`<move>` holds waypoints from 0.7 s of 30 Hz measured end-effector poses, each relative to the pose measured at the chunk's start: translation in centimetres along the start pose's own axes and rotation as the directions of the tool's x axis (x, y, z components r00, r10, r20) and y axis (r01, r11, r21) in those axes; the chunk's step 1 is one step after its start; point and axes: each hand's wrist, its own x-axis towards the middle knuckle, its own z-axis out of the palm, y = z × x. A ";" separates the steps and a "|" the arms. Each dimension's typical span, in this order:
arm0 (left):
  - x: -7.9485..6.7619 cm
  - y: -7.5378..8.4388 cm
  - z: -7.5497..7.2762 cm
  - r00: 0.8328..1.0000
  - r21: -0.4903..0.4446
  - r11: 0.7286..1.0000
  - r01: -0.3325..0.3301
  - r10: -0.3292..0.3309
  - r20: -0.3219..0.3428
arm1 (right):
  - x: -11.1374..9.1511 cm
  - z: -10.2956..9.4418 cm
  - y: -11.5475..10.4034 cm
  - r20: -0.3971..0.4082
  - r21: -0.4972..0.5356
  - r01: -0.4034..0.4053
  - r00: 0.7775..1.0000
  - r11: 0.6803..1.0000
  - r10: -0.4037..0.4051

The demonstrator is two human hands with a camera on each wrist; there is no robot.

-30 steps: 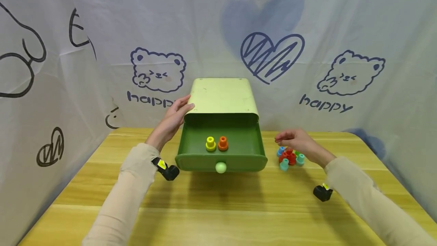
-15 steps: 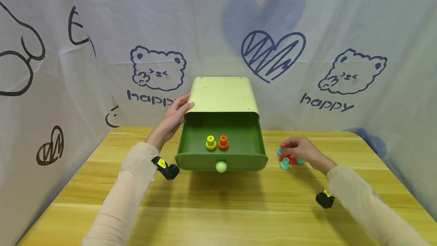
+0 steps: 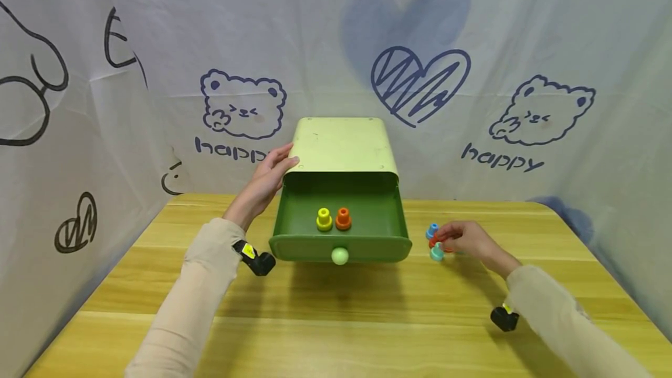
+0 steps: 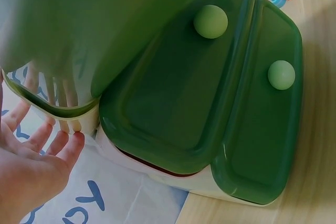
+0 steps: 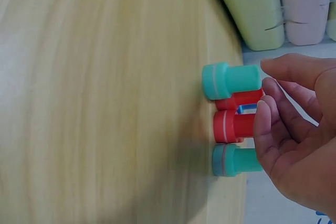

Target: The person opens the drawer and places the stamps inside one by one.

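My left hand (image 3: 264, 181) rests against the left side of a small drawer cabinet (image 3: 341, 144), fingers extended along its wall in the left wrist view. The cabinet's top green drawer (image 3: 301, 249) is pulled out; a yellow peg (image 3: 324, 220) and an orange peg (image 3: 343, 219) stand in it. On the right, my right hand (image 3: 467, 240) is over a cluster of stepped pegs. In the right wrist view, its thumb tip is at the narrow end of a teal peg (image 5: 231, 81), and its loosely bent fingers overlap a red peg (image 5: 229, 126) and another teal peg (image 5: 229, 160).
A blue peg (image 3: 432, 231) stands at the cluster's left. Two closed green drawers with round knobs (image 4: 211, 21) are below the pulled-out one. Everything sits on a wood-grain table (image 3: 336, 331), with a printed white cloth (image 3: 325, 34) behind it.
My right hand has come down onto the peg cluster and shifted slightly right, uncovering the blue peg. The left hand, the drawer and its two pegs stay put.
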 end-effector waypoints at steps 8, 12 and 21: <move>-0.1 0.1 0.0 1.000 0.002 1.000 0.001 -0.001 -0.002 | -0.3 0.3 0.2 -0.027 -0.060 0.015 0.999 0.998 -0.016; -0.2 0.1 0.1 1.000 -0.001 1.000 -0.004 0.004 0.000 | -0.3 0.4 0.3 -0.041 -0.100 0.005 0.999 0.995 -0.009; -0.2 0.1 0.1 1.000 0.005 1.000 -0.006 0.006 -0.001 | -0.7 0.9 0.5 -0.052 -0.110 -0.021 0.999 0.994 0.015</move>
